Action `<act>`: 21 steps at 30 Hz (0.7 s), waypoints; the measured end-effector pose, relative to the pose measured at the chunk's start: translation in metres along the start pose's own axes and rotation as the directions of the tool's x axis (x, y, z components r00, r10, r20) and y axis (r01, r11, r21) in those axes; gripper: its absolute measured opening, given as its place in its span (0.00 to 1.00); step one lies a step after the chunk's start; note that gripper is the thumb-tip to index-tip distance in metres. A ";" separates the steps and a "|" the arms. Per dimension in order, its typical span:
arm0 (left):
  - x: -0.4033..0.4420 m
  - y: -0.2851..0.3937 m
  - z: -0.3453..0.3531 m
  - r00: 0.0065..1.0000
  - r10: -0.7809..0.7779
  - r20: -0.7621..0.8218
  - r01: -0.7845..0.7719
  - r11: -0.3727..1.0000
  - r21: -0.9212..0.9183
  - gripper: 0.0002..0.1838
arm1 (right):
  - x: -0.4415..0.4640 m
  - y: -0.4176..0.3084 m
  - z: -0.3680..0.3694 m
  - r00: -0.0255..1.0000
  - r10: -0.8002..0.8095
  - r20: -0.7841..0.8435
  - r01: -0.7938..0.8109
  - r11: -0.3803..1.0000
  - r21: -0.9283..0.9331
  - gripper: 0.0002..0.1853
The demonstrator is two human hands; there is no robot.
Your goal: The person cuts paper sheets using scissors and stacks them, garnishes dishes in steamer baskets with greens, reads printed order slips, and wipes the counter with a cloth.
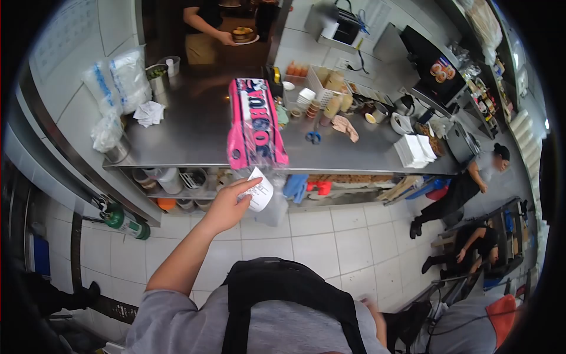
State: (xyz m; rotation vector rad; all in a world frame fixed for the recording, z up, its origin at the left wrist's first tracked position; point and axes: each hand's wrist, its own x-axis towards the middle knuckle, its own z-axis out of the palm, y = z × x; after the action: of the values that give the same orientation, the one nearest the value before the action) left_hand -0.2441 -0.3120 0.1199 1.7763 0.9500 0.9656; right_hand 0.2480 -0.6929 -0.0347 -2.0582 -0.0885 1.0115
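Note:
My left hand reaches forward over the floor, just in front of the steel counter. Its thumb and fingers pinch a white printed receipt. Right behind the paper lies a pink and white plastic pack with big dark letters, on the counter's front edge. Clear plastic hangs down below the pack. Of my right arm, only a blurred piece shows beside my body at the bottom, ending in what looks like my right hand. Its fingers are too smeared to make out.
The steel counter carries scissors, a cloth, white napkins and sauce containers. A person's hand holds a plated bowl beyond the pass. Other people stand and sit at right. A green cylinder lies at left.

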 end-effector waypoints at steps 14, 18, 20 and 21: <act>-0.038 -0.084 -0.156 0.808 -0.181 -0.561 0.375 0.892 0.252 0.35 | 0.294 -0.146 0.214 0.931 -0.160 0.329 0.326 -0.045 -0.944 0.19; 0.010 -0.082 -0.192 0.758 -0.193 -0.623 0.340 0.932 0.125 0.37 | 0.286 -0.307 0.322 0.785 -0.606 0.130 0.400 0.334 -0.854 0.18; 0.042 -0.090 -0.210 0.768 -0.159 -0.621 0.377 0.895 0.237 0.37 | 0.290 -0.326 0.348 0.841 -0.536 0.082 0.311 0.353 -0.883 0.17; 0.058 -0.095 -0.219 0.777 -0.135 -0.615 0.415 0.844 0.340 0.38 | 0.295 -0.308 0.351 0.796 -0.605 -0.030 0.422 0.589 -0.689 0.19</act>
State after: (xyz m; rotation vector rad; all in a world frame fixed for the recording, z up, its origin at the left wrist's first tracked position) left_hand -0.4349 -0.1579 0.1135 1.6477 1.9214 1.1654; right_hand 0.2902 -0.1492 -0.1237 -2.5336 -0.9906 0.3207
